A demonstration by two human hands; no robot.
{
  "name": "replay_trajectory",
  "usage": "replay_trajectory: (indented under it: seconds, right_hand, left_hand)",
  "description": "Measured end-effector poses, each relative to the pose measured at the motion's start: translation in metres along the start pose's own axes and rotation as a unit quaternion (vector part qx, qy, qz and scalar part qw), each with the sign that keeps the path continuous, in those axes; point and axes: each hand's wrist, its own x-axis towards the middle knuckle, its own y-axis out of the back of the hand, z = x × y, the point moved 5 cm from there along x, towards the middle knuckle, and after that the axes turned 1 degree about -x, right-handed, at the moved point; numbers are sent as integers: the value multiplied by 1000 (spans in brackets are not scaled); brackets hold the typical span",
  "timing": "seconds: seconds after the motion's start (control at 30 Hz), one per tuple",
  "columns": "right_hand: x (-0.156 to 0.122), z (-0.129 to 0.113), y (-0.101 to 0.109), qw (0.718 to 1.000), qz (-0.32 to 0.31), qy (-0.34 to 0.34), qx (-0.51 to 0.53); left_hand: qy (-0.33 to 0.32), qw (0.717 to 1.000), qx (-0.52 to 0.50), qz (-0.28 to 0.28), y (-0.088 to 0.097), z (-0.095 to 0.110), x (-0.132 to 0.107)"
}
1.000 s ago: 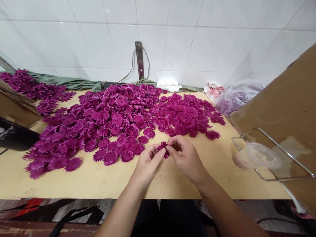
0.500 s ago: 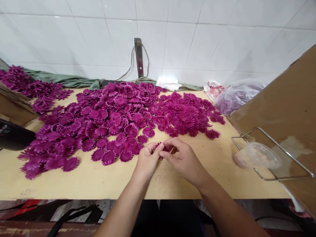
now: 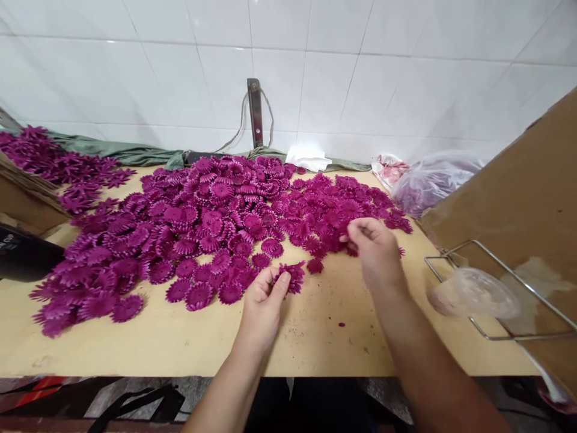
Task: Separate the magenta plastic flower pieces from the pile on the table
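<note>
My left hand (image 3: 264,300) pinches a magenta flower piece (image 3: 293,278) between thumb and fingers, its fringed petals fanning out to the right above the table. Over the near edge of the right-hand pile of magenta flower pieces (image 3: 331,207), my right hand (image 3: 372,246) has its fingers bent together; whatever lies at the fingertips is too small to make out. One loose flower piece (image 3: 315,266) rests on the table between the hands. Left of it spreads a larger heap of round, fringe-edged flower pieces (image 3: 220,189).
A dark cup (image 3: 27,252) and cardboard (image 3: 27,192) stand at left, near star-shaped magenta pieces (image 3: 36,153). At right are a plastic bag (image 3: 433,180), a wire stand (image 3: 518,282) with a clear plastic cup (image 3: 482,291), and a large cardboard sheet (image 3: 518,198). A tiled wall (image 3: 315,84) rises behind.
My hands, together before, have parted. My right hand has moved up and right to the pile, while the flower piece stays in my left. A small magenta scrap now shows on the table.
</note>
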Motion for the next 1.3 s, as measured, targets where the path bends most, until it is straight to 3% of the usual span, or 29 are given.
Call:
replay_trajectory:
  seconds: [0.07, 0.2, 0.37, 0.43, 0.5, 0.57, 0.63, 0.8, 0.93, 1.1, 1.2, 1.3]
  right_hand:
    - [12, 3, 10, 1000, 10, -3, -4]
    - [32, -1, 11, 996, -49, 22, -77]
    - [34, -35, 16, 950, 73, 174, -249]
    - [17, -42, 6, 953, 5, 177, -244]
    - [-8, -41, -16, 958, -181, 135, -178]
    - [-32, -37, -32, 940, -311, 84, -108]
    - [-42, -32, -37, 936, -342, 46, -72]
    - [-21, -15, -27, 970, -243, 7, -23]
    - [-3, 1, -24, 982, -189, -6, -25]
    - [41, 10, 9, 989, 15, 16, -144]
    - [52, 0, 18, 979, 32, 54, -195]
    - [29, -24, 12, 964, 6, 126, -232]
  left_hand:
    - [16, 1000, -10, -4, 1, 1, 0]
    - [32, 998, -16, -43, -10, 4, 1]
    - [37, 999, -7, -27, -15, 0, 6]
    - [46, 999, -2, -25, -15, -3, 8]
    - [57, 998, -10, -31, -16, -6, 9]
    - [62, 997, -21, -38, -17, -7, 8]
    - [61, 997, -18, -41, -17, -7, 7]
    - [39, 996, 22, -77, -21, -5, 3]
    - [31, 995, 29, -90, -24, -6, 1]
    - [40, 996, 35, -75, -17, -8, -2]
    - [60, 995, 34, -72, -16, -9, -2]
    - [65, 994, 45, -70, -19, -10, 3]
